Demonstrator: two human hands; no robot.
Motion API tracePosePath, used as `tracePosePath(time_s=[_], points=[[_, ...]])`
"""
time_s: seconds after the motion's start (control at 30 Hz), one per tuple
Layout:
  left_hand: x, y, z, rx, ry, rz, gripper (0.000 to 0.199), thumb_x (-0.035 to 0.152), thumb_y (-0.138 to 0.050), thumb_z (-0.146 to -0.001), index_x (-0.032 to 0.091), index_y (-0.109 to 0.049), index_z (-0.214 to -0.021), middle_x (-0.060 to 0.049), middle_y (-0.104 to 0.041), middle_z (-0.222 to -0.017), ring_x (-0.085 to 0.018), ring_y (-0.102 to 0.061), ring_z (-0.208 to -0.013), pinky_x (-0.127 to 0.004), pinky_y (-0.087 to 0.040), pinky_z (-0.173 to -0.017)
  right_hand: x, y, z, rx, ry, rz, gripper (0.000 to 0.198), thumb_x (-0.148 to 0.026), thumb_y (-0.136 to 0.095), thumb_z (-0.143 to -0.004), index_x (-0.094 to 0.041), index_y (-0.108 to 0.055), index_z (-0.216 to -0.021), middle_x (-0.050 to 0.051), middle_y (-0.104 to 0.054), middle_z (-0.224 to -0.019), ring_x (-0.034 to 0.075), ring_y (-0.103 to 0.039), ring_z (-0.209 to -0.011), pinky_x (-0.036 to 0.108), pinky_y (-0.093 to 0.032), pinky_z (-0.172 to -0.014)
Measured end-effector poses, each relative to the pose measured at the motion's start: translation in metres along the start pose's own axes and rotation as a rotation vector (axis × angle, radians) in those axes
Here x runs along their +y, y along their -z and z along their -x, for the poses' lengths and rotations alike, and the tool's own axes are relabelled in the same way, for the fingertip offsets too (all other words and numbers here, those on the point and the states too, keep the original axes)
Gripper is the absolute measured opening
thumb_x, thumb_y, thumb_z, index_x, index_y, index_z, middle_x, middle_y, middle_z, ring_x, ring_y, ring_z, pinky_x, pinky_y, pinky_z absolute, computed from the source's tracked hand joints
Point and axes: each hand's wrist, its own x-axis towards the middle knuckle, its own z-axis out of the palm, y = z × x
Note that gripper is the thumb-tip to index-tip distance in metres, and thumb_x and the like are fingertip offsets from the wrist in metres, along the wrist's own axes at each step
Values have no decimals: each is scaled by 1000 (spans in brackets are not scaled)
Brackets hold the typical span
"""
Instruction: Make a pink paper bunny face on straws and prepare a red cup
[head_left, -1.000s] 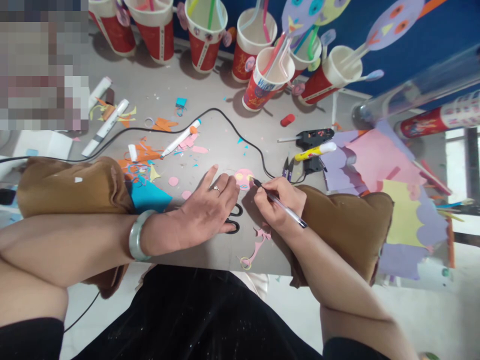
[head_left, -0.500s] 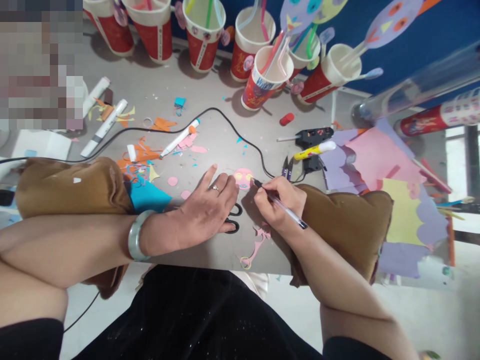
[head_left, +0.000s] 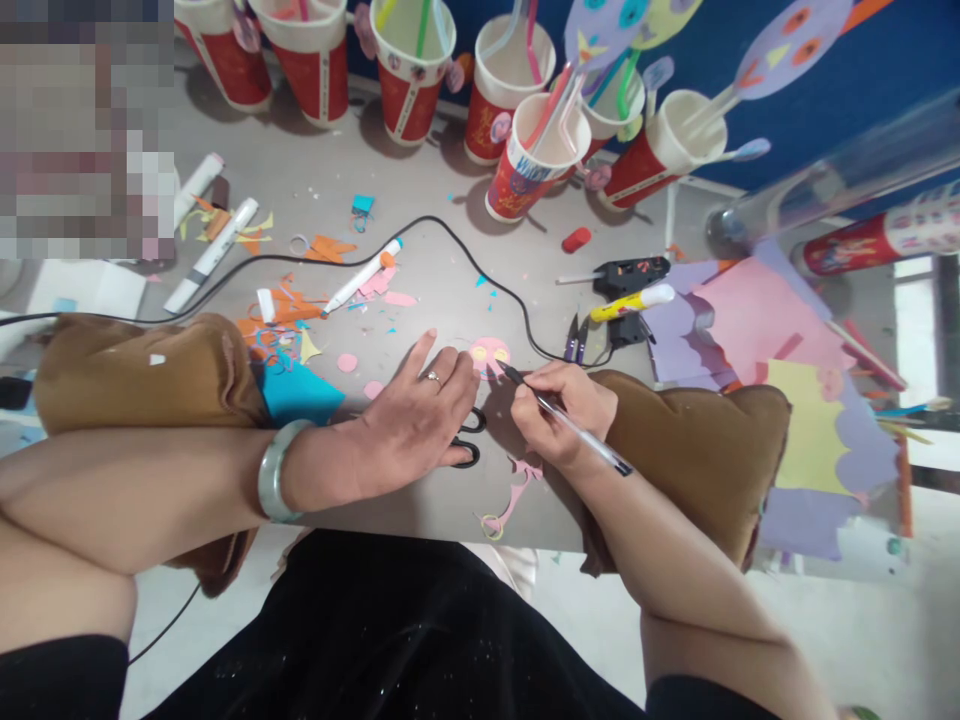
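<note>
A small pink paper face (head_left: 490, 346) with two yellow eyes lies flat on the grey table. My left hand (head_left: 409, 420) rests palm down with its fingers spread, the fingertips at the left edge of that paper. Black scissor handles (head_left: 470, 455) show partly from under this hand; the blades are hidden. My right hand (head_left: 562, 410) grips a clear pen with a black cap end (head_left: 589, 436). The pen slants down to the left, its dark tip at the lower part of the pink face below the right eye. Whether the tip touches the paper I cannot tell.
Red-and-white paper cups (head_left: 409, 90) with straws line the back. A hot glue gun (head_left: 630, 275) and yellow pen (head_left: 632, 302) lie to the right, near coloured paper (head_left: 750, 310). Brown cushions (head_left: 690, 450) sit under both forearms. A black cable (head_left: 465, 240) crosses the table among paper scraps.
The pen tip has shifted slightly down and left, from beside the right yellow eye to below it. The pen's rear end has swung right and down. My left hand stays in place.
</note>
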Motion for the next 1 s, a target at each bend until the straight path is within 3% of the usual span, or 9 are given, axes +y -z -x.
tracePosePath(time_s=[0.17, 0.3, 0.5, 1.0], points=[[0, 2, 0, -17, -8, 48, 89, 64, -61, -95, -4, -49, -150, -28, -55, -149, -40, -51, -133, -66, -33, -122, 1, -5, -1, -22, 88, -57, 11, -17, -68, -86, -24, -62, -93, 0, -75, -79, 15, -74, -66, 24, -57, -54], [0, -2, 0, 6, -6, 44, 88, 64, -62, -94, -4, -51, -148, -28, -56, -147, -40, -53, -132, -65, -34, -122, 1, -6, -1, -28, 83, -70, 12, -18, -67, -86, -25, -63, -95, 0, -76, -81, 15, -75, -66, 25, -59, -55], [0, -10, 3, 34, 2, 76, 83, 63, -56, -97, 2, -48, -153, -25, -55, -149, -40, -48, -141, -63, -26, -126, 1, -6, -1, -57, 43, -87, 11, -19, -67, -86, -25, -64, -95, 1, -77, -81, 15, -74, -67, 26, -62, -58], [2, -17, 4, 183, 11, 1, 92, 69, -62, -92, -4, -51, -146, -26, -60, -144, -40, -54, -133, -63, -31, -123, 1, -5, -6, -68, 54, -27, 10, -19, -68, -85, -24, -63, -92, -1, -74, -75, 13, -71, -60, 22, -57, -55]])
